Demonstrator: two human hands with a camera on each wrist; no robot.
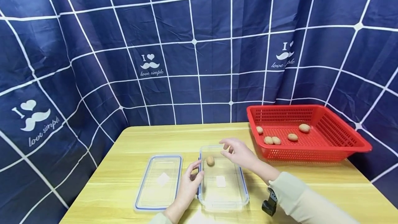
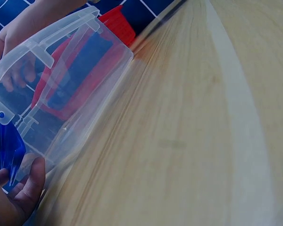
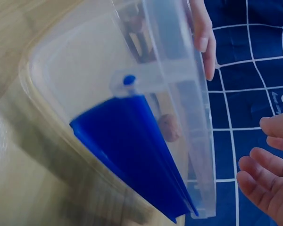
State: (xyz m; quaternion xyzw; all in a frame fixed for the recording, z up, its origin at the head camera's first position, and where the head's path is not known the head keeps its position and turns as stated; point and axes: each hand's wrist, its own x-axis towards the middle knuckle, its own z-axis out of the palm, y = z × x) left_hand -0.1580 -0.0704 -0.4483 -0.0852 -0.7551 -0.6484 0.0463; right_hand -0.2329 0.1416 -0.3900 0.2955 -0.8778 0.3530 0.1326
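Observation:
A clear plastic food container (image 1: 223, 194) with blue side latches stands uncovered on the table. One walnut (image 1: 210, 161) lies inside it, toward the far left corner; through the wall it shows blurred as a brown walnut (image 3: 169, 127) in the right wrist view. My left hand (image 1: 187, 184) rests against the container's left side, fingers and thumb apart, beside the blue latch (image 2: 10, 148). Above the far right part of the container hovers my right hand (image 1: 237, 153). Its fingers (image 3: 257, 174) are loosely bent with nothing between them.
A red plastic basket (image 1: 311, 153) at the back right holds several walnuts (image 1: 292, 137). To the left of the container lies its clear lid (image 1: 155, 196) with a blue seal. Behind the wooden table (image 1: 105, 189) hangs a navy checked curtain (image 1: 214, 89).

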